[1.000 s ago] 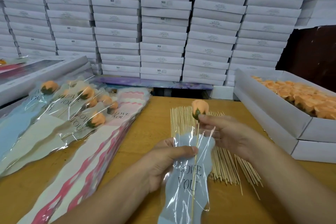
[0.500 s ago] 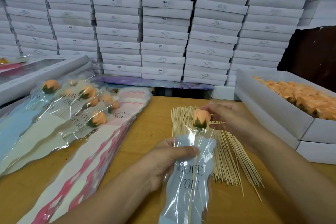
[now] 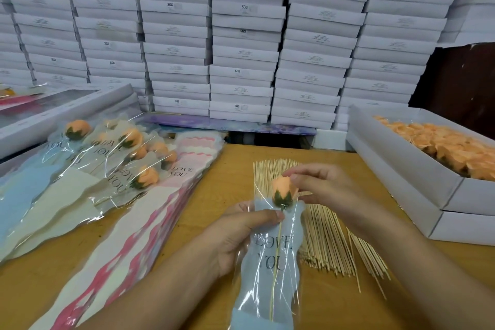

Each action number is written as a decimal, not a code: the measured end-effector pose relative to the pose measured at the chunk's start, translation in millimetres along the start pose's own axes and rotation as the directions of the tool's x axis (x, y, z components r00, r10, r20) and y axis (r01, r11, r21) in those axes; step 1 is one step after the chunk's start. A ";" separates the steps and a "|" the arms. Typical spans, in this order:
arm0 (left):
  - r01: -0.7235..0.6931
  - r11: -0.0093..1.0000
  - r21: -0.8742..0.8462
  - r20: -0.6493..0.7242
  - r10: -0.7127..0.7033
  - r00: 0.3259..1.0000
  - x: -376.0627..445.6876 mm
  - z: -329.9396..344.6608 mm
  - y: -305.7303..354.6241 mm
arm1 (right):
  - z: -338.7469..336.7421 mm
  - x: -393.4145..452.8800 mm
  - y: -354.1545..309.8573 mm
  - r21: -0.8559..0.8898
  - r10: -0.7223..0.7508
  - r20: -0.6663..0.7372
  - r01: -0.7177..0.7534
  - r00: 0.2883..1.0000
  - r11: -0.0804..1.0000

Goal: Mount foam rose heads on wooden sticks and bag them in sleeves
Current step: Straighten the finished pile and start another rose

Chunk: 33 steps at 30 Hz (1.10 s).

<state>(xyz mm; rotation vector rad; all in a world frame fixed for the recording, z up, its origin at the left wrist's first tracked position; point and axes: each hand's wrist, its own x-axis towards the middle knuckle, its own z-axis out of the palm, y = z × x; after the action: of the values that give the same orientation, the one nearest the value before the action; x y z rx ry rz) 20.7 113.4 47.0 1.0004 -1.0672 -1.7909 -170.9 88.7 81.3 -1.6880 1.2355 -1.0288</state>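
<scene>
While your left hand [image 3: 241,233] pinches the sleeve [image 3: 270,270] w/ thumb on top, your right hand [image 3: 318,187] grips the rose head [image 3: 284,189] at the sleeve's mouth, stick [image 3: 276,262] inside, near the tabletop's [image 3: 209,211] front edge, beside loose sticks [image 3: 326,244].

"LOVE YOU" on sleeve [image 3: 270,262]; "SGS" on boxes [image 3: 246,8]

Glossy clear plastic sleeve [image 3: 270,262] – matt foam rose [image 3: 284,190], pale wooden sticks [image 3: 325,246]
</scene>
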 end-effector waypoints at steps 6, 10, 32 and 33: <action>0.017 0.999 -0.046 0.057 -0.014 0.998 3.8 -3.6 -0.3 | 3.4 2.2 0.1 0.008 0.008 0.005 -0.008 1.000 1.000; 0.021 0.998 -0.060 0.040 -0.019 0.999 7.5 -4.4 -4.6 | 7.7 2.2 3.5 -0.016 -0.008 -0.004 0.008 1.000 1.000; -0.016 0.996 -0.089 -0.091 0.008 0.996 14.1 -12.4 -2.2 | 14.0 2.7 -0.3 -0.039 0.127 0.126 -0.123 0.984 0.992; -0.025 0.997 -0.071 -0.092 0.018 0.996 13.4 -11.9 -2.2 | 13.6 2.3 -0.8 -0.051 0.131 0.136 -0.125 0.982 0.991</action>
<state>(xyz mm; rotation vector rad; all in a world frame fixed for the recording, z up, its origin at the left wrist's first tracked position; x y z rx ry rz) 26.1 98.6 38.1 1.0136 -0.9471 -1.7372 -157.7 88.4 77.5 -1.6588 1.2647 -0.7997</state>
